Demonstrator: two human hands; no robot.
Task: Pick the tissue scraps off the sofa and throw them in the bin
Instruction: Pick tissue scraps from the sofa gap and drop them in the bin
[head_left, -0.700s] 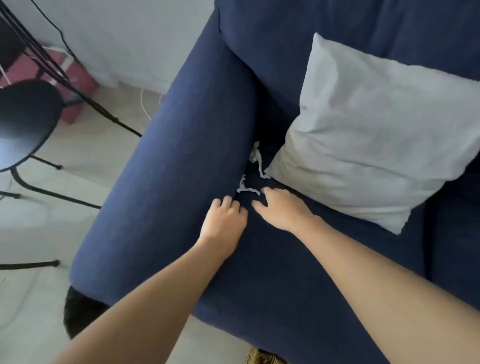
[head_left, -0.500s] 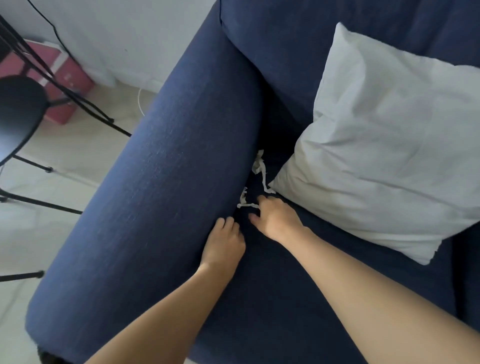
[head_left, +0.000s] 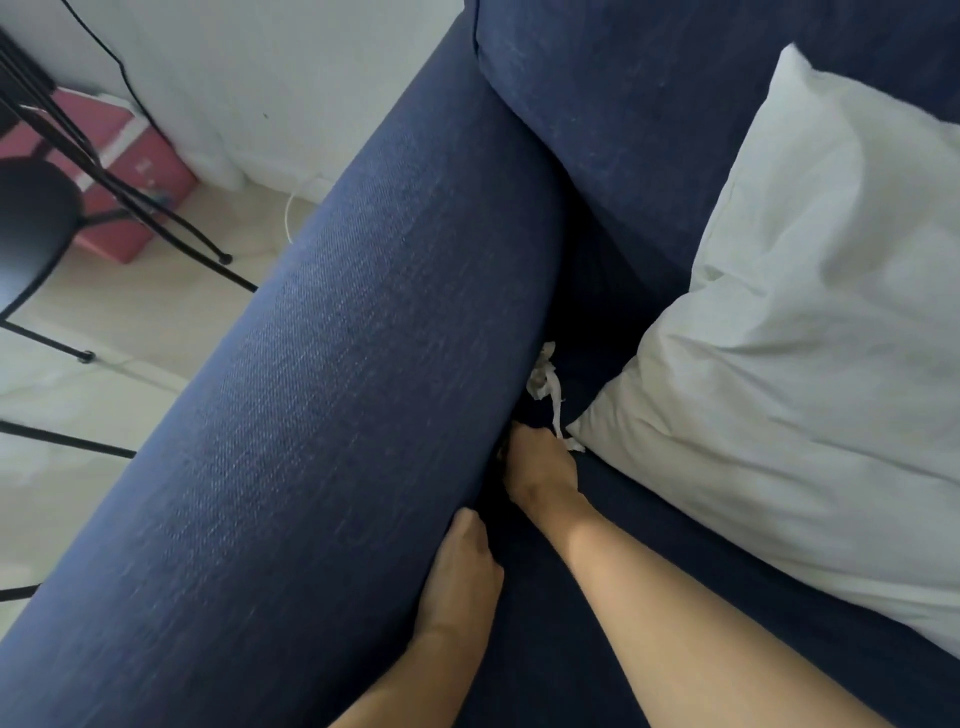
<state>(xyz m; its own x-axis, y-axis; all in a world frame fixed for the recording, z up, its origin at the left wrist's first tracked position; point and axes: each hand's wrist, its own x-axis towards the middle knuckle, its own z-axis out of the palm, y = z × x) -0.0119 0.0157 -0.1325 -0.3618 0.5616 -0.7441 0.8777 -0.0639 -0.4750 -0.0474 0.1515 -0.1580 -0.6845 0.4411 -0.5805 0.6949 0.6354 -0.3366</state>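
Observation:
White tissue scraps lie in the crease between the navy sofa's armrest and its seat, and a thin strip of them trails down to the pillow's corner. My right hand reaches into that crease just below the scraps, fingers curled downward, its edge touching the end of the strip. The nearest scrap is hidden under this hand, so a grip cannot be confirmed. My left hand rests lower against the armrest's inner side, its fingers curled and tucked, with nothing visible in it. No bin is in view.
A white pillow leans on the seat right of the scraps. Left of the sofa, on the pale floor, stand a black metal-legged stool and a pink box by the wall, with a thin cable nearby.
The view has moved closer and to the right. My right hand has slid forward over the nearest scrap into the crease. My left hand now trails farther behind it along the armrest.

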